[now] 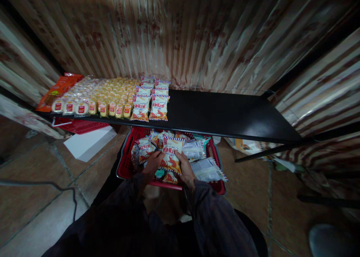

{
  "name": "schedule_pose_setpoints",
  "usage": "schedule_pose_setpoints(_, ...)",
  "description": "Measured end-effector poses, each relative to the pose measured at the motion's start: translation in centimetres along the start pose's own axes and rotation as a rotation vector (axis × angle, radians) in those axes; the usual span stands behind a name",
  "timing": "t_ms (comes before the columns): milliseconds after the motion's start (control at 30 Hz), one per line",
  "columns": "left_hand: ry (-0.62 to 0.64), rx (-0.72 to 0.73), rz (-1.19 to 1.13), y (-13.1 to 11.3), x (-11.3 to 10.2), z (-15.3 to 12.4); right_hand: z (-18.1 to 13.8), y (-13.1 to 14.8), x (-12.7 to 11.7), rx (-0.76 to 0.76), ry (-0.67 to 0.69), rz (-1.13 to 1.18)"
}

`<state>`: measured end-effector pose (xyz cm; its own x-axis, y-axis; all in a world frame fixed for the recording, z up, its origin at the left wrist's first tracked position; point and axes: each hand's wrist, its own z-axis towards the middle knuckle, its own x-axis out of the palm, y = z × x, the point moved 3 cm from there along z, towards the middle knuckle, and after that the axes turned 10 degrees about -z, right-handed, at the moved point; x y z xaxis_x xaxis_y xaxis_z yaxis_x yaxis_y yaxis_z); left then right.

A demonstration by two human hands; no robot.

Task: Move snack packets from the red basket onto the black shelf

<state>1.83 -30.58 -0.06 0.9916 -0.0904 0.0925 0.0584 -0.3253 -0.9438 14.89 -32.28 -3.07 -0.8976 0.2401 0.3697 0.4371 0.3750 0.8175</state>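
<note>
Our dark sleeves (219, 212) lie nearest, reaching to a packet-filled red basket (125, 161). Behind and left of that basket, an orange packet (56, 92) and rows of small wrapped cakes (111, 99) sit on a black shelf (225, 111); left of the basket, a white box (90, 142) lies on the floor (87, 178). Directly behind the basket, we see upright snack packets (140, 108) in two columns on the shelf. Over the basket, the fingers of our left hand (152, 165) and right hand (185, 168) pinch a white-and-orange packet (171, 156) by its two sides, printed face toward us. At the basket's right side rests a grey-backed packet (207, 169).
</note>
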Motion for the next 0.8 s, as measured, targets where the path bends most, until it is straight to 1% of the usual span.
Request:
schedule_pose_setpoints(333,-0.081,-0.020,-0.010,-0.32,-0.32,-0.30,-0.06,-0.16,0.21,-0.054,0.093,-0.021)
schedule_pose_setpoints(500,-0.120,-0.034,-0.054,-0.15,-0.32,-0.27,0.14,-0.31,-0.01,-0.058,0.073,-0.035)
schedule_pose_setpoints(600,-0.114,-0.036,-0.125,-0.01,-0.21,-0.15,0.14,-0.24,0.02,-0.067,0.071,-0.063)
schedule_pose_setpoints(700,-0.127,-0.035,-0.183,-0.02,-0.27,-0.08,-0.05,-0.09,0.18,-0.059,0.094,-0.095)
schedule_pose_setpoints(800,-0.180,-0.032,-0.150,-0.17,-0.57,0.01,-0.27,-0.09,0.37,-0.028,0.132,-0.098)
